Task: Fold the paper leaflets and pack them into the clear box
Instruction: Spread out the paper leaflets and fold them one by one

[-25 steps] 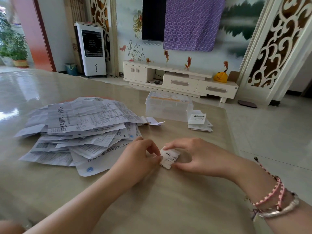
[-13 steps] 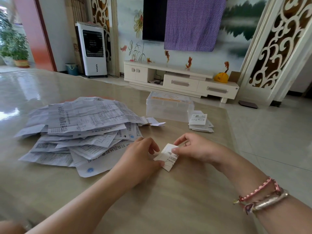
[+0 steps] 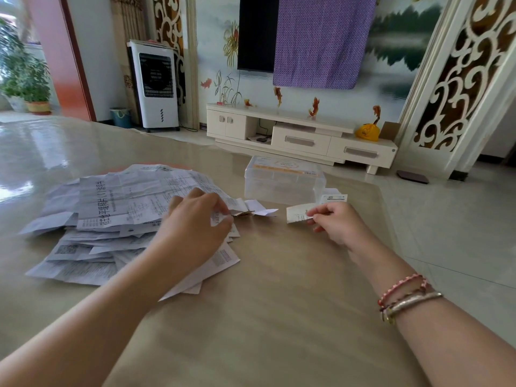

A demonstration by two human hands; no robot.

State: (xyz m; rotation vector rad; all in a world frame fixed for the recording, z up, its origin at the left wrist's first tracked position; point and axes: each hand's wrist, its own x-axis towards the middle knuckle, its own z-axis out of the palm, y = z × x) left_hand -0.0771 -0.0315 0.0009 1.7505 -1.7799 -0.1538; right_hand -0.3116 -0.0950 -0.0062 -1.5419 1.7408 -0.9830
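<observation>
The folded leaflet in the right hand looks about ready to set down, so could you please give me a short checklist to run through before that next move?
1. Right hand pinches the folded leaflet: ok.
2. Leaflet fully folded small: ok.
3. Clear box open to receive it: not ok, lid looks on.
4. Small stack of folded leaflets beside the box free to add to: ok.
5. Left hand on the pile of unfolded leaflets for the next sheet: ok.
6. Left hand grips one sheet only: cannot tell.
</observation>
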